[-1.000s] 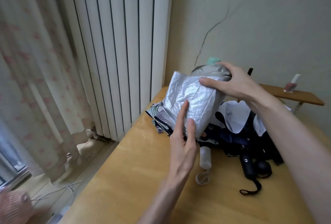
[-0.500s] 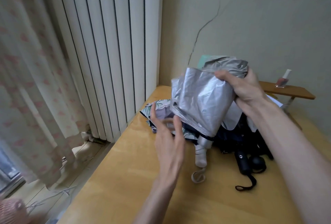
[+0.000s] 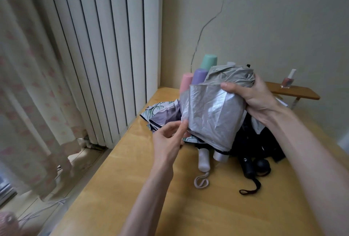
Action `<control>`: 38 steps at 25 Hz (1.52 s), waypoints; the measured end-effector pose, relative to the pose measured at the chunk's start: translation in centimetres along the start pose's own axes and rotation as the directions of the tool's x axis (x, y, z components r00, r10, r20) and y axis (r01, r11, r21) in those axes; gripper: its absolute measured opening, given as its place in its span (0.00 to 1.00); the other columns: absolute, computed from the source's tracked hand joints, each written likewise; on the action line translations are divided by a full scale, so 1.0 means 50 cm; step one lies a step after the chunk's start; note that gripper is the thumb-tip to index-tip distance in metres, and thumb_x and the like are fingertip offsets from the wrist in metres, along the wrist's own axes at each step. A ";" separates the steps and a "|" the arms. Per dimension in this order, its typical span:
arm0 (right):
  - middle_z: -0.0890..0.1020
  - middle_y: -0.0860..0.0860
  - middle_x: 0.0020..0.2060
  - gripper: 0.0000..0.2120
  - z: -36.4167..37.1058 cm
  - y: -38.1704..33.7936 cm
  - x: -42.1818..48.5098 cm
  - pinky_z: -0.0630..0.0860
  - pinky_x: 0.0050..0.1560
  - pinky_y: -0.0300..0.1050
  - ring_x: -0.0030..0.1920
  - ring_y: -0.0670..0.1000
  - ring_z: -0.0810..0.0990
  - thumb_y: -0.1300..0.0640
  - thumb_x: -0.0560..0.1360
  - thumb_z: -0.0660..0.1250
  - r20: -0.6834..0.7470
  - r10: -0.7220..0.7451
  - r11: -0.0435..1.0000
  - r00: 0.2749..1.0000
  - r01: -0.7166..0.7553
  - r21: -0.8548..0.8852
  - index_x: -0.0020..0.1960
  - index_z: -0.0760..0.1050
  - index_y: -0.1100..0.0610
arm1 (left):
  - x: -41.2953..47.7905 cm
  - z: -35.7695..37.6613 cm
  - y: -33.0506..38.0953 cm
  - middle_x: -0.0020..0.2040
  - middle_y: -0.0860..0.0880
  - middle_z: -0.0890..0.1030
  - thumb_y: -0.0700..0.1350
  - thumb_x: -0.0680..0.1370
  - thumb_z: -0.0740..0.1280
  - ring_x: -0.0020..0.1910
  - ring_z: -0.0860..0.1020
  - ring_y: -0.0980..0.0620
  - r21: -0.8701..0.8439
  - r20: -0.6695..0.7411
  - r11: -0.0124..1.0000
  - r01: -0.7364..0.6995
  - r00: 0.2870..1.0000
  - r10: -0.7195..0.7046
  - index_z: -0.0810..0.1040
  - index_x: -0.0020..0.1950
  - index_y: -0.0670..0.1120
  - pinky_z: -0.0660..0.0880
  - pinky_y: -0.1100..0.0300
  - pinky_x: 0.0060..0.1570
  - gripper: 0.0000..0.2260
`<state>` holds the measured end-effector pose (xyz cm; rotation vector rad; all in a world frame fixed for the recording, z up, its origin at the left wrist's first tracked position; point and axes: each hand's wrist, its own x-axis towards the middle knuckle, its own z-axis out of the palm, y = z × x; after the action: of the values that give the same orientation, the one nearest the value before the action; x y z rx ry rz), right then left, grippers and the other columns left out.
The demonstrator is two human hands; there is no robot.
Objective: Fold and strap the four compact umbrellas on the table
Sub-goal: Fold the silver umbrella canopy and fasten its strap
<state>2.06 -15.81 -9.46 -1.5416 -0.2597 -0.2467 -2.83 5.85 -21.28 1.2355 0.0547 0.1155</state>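
As I judge it, this is early going: none of the four looks strapped yet. My right hand [image 3: 251,94] is clamped round the upper end of the crinkled silver-coated compact umbrella [image 3: 213,115], which I hold off the pale wooden desk [image 3: 207,209] with its handle hanging down. Its canopy is loose and baggy, not rolled tight, and I see no strap round it. My left hand [image 3: 170,139] sits at the canopy's lower left edge, thumb tip touching the fabric. Whether it has a pinch there I cannot tell. The two hands are apart, one at each end of the silver umbrella.

Just left of the silver umbrella and partly under it, a lavender floral-print umbrella [image 3: 162,117] lies spread on the desk, unfolded. A white handle with a pale wrist loop [image 3: 203,160] lies just below, probably the floral umbrella's own. Below right is a heap of dark fabric with two black handles [image 3: 247,167], which I take for the other two umbrellas, also unfolded. So all four are left, the first in mid-fold.

Behind the silver umbrella stand three pastel cylinders [image 3: 199,75], pink, lilac and mint. Their tops look closed, so I cannot tell what they contain. To its right, on a small wooden shelf [image 3: 302,94], stands a white-capped nail polish bottle [image 3: 288,80] with pinkish liquid inside.
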 end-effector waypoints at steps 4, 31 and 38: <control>0.88 0.55 0.57 0.29 -0.002 0.003 0.009 0.82 0.61 0.49 0.59 0.54 0.87 0.59 0.65 0.83 -0.087 0.040 0.999 0.995 -0.040 0.006 0.64 0.80 0.56 | 0.007 -0.012 0.001 0.47 0.47 0.88 0.47 0.77 0.76 0.47 0.85 0.53 -0.139 0.042 0.990 0.008 0.999 -0.002 0.87 0.53 0.42 0.80 0.63 0.49 0.10; 0.88 0.52 0.51 0.20 0.007 -0.005 -0.016 0.81 0.65 0.51 0.54 0.52 0.87 0.62 0.71 0.81 -0.079 0.053 0.989 0.995 -0.063 -0.134 0.60 0.79 0.56 | 0.011 -0.009 -0.011 0.56 0.42 0.88 0.51 0.75 0.77 0.55 0.84 0.46 -0.141 0.157 0.984 0.106 0.984 -0.083 0.85 0.63 0.41 0.79 0.51 0.60 0.21; 0.89 0.50 0.49 0.20 0.012 0.000 -0.010 0.82 0.62 0.50 0.51 0.49 0.87 0.58 0.70 0.84 -0.163 0.021 0.971 0.986 -0.059 -0.232 0.58 0.80 0.56 | 0.012 -0.001 -0.003 0.48 0.46 0.86 0.46 0.79 0.71 0.45 0.81 0.50 -0.332 0.107 0.941 0.073 0.993 -0.039 0.86 0.58 0.41 0.79 0.60 0.45 0.12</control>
<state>1.55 -15.19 -9.62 -1.7497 -0.0739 -0.3783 -2.23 5.93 -21.45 0.8959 -0.0159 0.0121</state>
